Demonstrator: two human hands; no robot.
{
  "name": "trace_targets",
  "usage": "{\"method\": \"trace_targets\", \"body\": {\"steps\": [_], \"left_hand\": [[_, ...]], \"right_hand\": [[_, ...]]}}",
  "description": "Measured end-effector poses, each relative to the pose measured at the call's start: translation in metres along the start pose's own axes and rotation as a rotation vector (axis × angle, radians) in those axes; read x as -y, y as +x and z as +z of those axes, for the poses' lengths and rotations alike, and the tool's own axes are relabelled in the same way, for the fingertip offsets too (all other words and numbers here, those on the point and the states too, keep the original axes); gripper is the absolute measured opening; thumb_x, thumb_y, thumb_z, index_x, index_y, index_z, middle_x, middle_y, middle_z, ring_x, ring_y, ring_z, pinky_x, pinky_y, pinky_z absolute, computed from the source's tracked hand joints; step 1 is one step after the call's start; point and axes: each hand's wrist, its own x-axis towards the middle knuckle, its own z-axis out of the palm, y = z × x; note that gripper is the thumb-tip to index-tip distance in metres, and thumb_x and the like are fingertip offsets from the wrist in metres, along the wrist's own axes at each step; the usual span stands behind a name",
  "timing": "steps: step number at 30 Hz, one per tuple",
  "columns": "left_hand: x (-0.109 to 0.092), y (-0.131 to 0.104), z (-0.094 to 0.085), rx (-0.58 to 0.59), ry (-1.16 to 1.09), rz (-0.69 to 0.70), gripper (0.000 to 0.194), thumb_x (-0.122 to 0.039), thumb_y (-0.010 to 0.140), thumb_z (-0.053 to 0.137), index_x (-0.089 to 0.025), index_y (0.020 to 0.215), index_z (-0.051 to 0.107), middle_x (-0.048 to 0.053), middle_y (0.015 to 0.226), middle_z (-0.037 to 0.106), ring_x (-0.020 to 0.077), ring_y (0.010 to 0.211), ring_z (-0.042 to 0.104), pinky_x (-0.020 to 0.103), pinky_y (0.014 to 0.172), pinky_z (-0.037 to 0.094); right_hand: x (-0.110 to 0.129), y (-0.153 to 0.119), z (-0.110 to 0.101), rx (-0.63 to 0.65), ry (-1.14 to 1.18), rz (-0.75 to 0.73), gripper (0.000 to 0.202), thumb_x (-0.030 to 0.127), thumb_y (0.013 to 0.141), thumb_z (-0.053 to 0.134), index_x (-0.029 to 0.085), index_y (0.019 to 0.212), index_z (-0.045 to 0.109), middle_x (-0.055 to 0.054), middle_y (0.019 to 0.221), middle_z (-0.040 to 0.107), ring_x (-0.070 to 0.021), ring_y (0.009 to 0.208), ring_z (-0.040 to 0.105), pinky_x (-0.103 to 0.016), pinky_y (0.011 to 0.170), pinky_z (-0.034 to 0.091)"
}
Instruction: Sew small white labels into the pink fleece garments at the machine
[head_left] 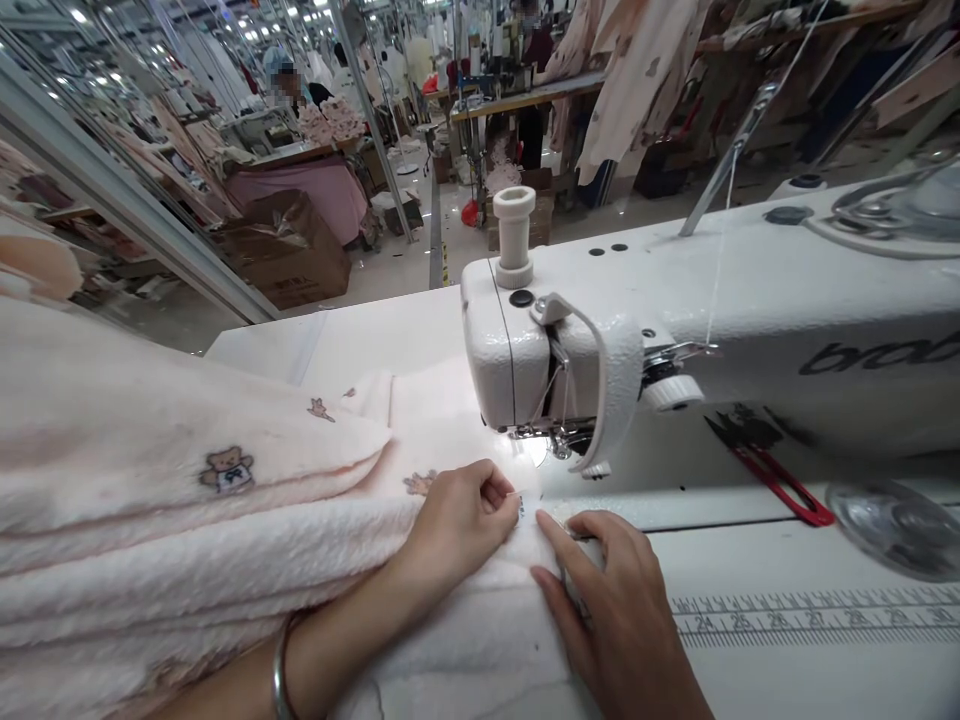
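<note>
Before a white machine [555, 350], pale pink fabric [127, 390] with small bears [227, 470] on it lies in folds over the tabletop [757, 680], reaching up to the lit needle end. The left hand [457, 515] pinches a small tag [520, 506] with blue marks between thumb and fingertips, at the right side of the fabric and just in front of the needle end. A bracelet [280, 670] rings the left wrist. The right hand [619, 575] is spread, thumb and index finger apart, their tips at the fabric's right edge, just beside the tag. Right of both hands, red snips [784, 480] lie under the machine's arm, near a round clear thing [896, 530], and a ruler scale [817, 615] runs along the tabletop, closer to the wearer. Beyond, a box [289, 250] stands on the floor [397, 265], with a co-worker [283, 80] farther back
</note>
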Motion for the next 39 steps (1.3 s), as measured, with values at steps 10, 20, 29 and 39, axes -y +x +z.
{"method": "trace_targets", "body": {"steps": [10, 20, 29, 39], "left_hand": [[0.002, -0.002, 0.002, -0.037, 0.128, 0.122, 0.016, -0.028, 0.08, 0.05, -0.016, 0.074, 0.058, 0.001, 0.069, 0.061, 0.0125, 0.064, 0.055, 0.022, 0.059, 0.041], [0.023, -0.046, -0.008, -0.08, 0.748, 0.821, 0.04, -0.02, 0.088, 0.047, -0.006, 0.125, 0.046, 0.016, 0.131, 0.05, 0.0243, 0.125, 0.045, 0.037, 0.102, 0.045], [0.032, -0.041, -0.009, 0.052, 0.789, 0.877, 0.051, -0.026, 0.088, 0.049, -0.004, 0.133, 0.04, 0.019, 0.138, 0.041, 0.0282, 0.132, 0.035, 0.041, 0.106, 0.041], [0.034, -0.04, -0.006, 0.02, 0.806, 0.909, 0.048, -0.024, 0.087, 0.05, -0.002, 0.13, 0.043, 0.02, 0.135, 0.045, 0.0292, 0.13, 0.039, 0.041, 0.104, 0.043]], "right_hand": [[0.001, 0.003, -0.002, 0.059, -0.023, 0.013, 0.032, 0.026, 0.09, 0.045, 0.013, 0.119, 0.052, -0.013, 0.102, 0.044, -0.0252, 0.097, 0.044, -0.044, 0.078, 0.041], [0.002, 0.005, -0.003, 0.038, -0.035, 0.008, 0.032, 0.027, 0.091, 0.043, 0.012, 0.117, 0.054, -0.013, 0.101, 0.044, -0.0261, 0.096, 0.044, -0.044, 0.077, 0.042], [0.003, 0.003, -0.003, 0.04, -0.04, 0.013, 0.031, 0.027, 0.09, 0.045, 0.012, 0.115, 0.054, -0.013, 0.102, 0.044, -0.0259, 0.097, 0.044, -0.043, 0.077, 0.042], [0.002, 0.009, -0.009, 0.094, -0.147, -0.047, 0.036, 0.027, 0.093, 0.037, 0.011, 0.122, 0.052, -0.014, 0.099, 0.046, -0.0266, 0.094, 0.046, -0.038, 0.068, 0.045]]}}
